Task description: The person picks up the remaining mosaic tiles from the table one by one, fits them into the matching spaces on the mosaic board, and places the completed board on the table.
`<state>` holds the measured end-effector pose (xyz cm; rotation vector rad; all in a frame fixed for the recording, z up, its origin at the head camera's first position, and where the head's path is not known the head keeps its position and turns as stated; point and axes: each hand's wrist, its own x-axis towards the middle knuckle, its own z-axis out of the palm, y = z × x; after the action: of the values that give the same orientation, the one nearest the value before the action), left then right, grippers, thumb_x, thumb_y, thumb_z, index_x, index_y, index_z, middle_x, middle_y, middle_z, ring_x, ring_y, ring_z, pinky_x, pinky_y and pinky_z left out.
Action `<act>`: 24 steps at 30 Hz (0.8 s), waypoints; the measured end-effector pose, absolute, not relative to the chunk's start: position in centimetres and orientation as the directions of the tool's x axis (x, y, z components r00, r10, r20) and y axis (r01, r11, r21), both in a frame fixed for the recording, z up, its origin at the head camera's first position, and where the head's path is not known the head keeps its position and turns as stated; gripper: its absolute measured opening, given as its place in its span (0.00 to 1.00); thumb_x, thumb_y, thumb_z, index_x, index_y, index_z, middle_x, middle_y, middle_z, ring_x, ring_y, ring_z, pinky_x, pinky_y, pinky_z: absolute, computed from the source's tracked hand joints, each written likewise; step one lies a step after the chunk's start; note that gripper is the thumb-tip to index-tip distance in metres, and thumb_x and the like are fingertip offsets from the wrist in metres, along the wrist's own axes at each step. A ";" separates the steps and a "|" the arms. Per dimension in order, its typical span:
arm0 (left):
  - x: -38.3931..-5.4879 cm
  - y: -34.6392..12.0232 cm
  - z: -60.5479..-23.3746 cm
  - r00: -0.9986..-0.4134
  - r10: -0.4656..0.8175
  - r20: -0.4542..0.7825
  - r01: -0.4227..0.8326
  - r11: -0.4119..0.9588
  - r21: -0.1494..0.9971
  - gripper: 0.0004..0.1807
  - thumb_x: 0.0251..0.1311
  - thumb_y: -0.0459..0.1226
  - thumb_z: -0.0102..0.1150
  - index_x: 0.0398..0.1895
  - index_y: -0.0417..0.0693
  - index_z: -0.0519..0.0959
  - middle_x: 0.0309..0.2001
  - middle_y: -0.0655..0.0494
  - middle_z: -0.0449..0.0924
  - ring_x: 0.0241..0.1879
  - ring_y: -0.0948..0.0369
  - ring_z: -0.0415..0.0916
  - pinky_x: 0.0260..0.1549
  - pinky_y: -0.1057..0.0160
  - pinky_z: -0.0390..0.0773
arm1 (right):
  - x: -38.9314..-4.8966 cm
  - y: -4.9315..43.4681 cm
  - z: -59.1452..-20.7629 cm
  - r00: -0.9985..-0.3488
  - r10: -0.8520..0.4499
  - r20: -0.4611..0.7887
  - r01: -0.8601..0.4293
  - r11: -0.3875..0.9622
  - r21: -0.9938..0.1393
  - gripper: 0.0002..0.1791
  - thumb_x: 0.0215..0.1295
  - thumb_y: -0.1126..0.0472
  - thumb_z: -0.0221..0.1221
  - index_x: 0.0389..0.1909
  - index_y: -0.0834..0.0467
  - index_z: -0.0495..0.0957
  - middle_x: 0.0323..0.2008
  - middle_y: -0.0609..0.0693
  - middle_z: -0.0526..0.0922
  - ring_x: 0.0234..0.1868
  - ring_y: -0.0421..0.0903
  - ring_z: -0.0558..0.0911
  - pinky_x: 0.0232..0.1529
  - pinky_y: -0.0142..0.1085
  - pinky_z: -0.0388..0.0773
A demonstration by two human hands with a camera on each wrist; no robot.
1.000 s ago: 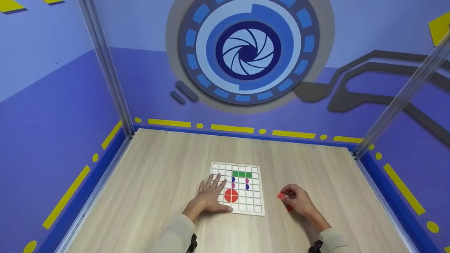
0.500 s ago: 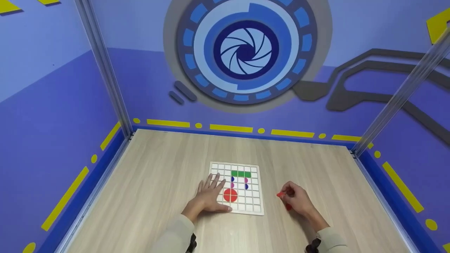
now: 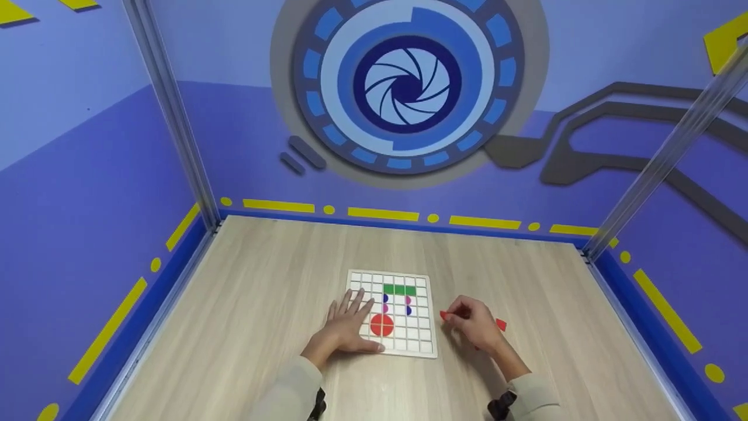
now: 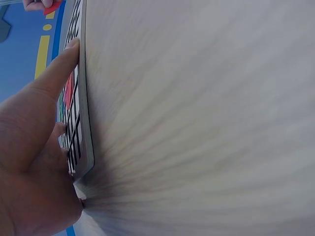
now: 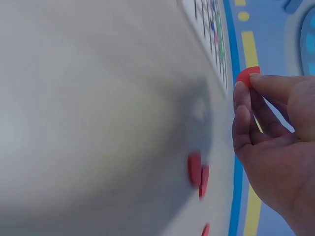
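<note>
A white gridded board [image 3: 422, 339] lies on the table with coloured tiles in its squares. My left hand [image 3: 346, 332] rests on its left side, fingers spread, thumb [image 4: 61, 66] along the near edge. Between thumb and fingertips, my right hand [image 3: 476, 326] pinches a red quarter-circle tile [image 5: 247, 74], held above the table just right of the board. On the board, red tiles form a circle [image 3: 381, 325]. Above it are small blue and pink half-round tiles [image 3: 408, 300] and a green row [image 3: 400, 289]. The left hand hides part of the grid.
Loose red tiles [image 5: 195, 169] lie on the table below the right hand; one red tile [image 3: 501, 324] shows to its right in the head view. Blue printed walls [image 3: 245, 146] and metal posts [image 3: 175, 117] bound the wooden table [image 3: 280, 263].
My right hand has lifted the red tile and moved left toward the board, uncovering a loose red tile to its right. The left hand stays in place on the board.
</note>
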<state>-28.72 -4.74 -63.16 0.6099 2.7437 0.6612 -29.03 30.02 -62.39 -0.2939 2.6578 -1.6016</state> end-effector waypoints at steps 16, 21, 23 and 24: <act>-28.9 -4.7 -63.1 -0.883 0.445 -0.153 0.325 0.811 0.486 0.64 0.55 0.67 0.72 0.86 0.47 0.52 0.87 0.41 0.37 0.84 0.39 0.31 0.78 0.32 0.35 | -29.7 23.7 -63.0 -0.958 -0.263 0.114 -0.213 0.389 -0.896 0.08 0.71 0.73 0.63 0.47 0.62 0.85 0.39 0.55 0.85 0.40 0.52 0.81 0.38 0.32 0.77; -28.9 -4.7 -63.1 -0.884 0.444 -0.148 0.326 0.811 0.486 0.64 0.55 0.67 0.73 0.86 0.46 0.53 0.86 0.41 0.37 0.84 0.38 0.31 0.78 0.31 0.35 | -30.3 22.5 -63.9 -0.957 -0.268 0.114 -0.223 0.421 -0.879 0.05 0.72 0.69 0.65 0.42 0.58 0.85 0.39 0.51 0.87 0.40 0.49 0.82 0.41 0.33 0.79; -28.8 -4.7 -63.1 -0.882 0.446 -0.150 0.326 0.809 0.489 0.64 0.55 0.67 0.72 0.86 0.46 0.53 0.86 0.41 0.36 0.84 0.38 0.31 0.78 0.32 0.35 | -30.3 22.2 -64.2 -0.955 -0.273 0.114 -0.228 0.432 -0.873 0.05 0.72 0.70 0.64 0.42 0.58 0.85 0.39 0.51 0.87 0.40 0.48 0.82 0.40 0.33 0.79; -28.8 -4.7 -63.1 -0.881 0.448 -0.152 0.325 0.807 0.493 0.65 0.55 0.67 0.72 0.86 0.46 0.52 0.87 0.41 0.36 0.84 0.39 0.30 0.78 0.32 0.35 | -30.3 22.1 -64.3 -0.957 -0.270 0.108 -0.222 0.434 -0.873 0.05 0.72 0.70 0.65 0.42 0.58 0.85 0.39 0.51 0.87 0.40 0.48 0.82 0.40 0.33 0.79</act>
<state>-28.80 -4.74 -63.09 0.5963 2.7325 0.6766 -30.31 22.06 -64.34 -0.4497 2.6195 -1.5838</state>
